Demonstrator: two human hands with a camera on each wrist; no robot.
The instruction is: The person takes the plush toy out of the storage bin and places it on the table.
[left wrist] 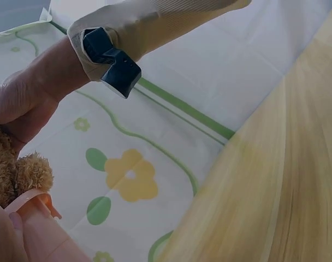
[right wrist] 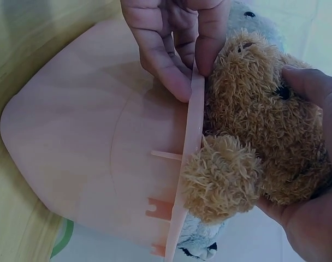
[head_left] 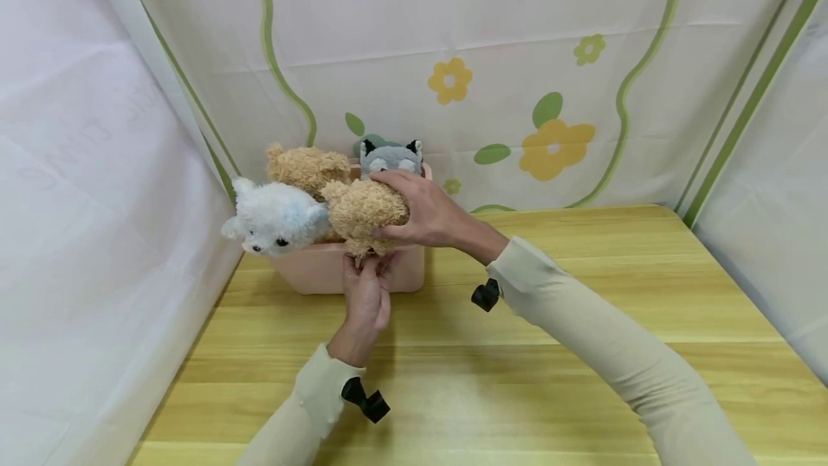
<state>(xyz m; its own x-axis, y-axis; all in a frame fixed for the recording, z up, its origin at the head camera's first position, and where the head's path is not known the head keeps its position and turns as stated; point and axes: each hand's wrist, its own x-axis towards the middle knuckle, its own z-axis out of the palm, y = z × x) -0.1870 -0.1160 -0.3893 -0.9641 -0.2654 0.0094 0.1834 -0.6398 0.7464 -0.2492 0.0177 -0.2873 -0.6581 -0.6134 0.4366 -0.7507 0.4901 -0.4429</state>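
A pink plastic bin (head_left: pixel 310 270) stands on the table with several plush toys in it. My right hand (head_left: pixel 432 213) grips a curly brown teddy bear (head_left: pixel 365 211) at the bin's front, thumb on one side and fingers on the other. Its face and one ear overhang the rim (right wrist: pixel 194 125) in the right wrist view. My left hand (head_left: pixel 366 297) pinches the front rim just below the bear. A white plush dog (head_left: pixel 281 218) leans out over the left side. Behind are a second brown plush (head_left: pixel 309 166) and a grey plush (head_left: pixel 390 157) with black-tipped ears.
The wooden table (head_left: pixel 517 380) extends in front and to the right of the bin. A white cloth (head_left: pixel 517 13) with printed flowers hangs close behind it. White cloth sides (head_left: pixel 84 236) enclose the left and right. Each wrist carries a small black camera mount (head_left: pixel 486 295).
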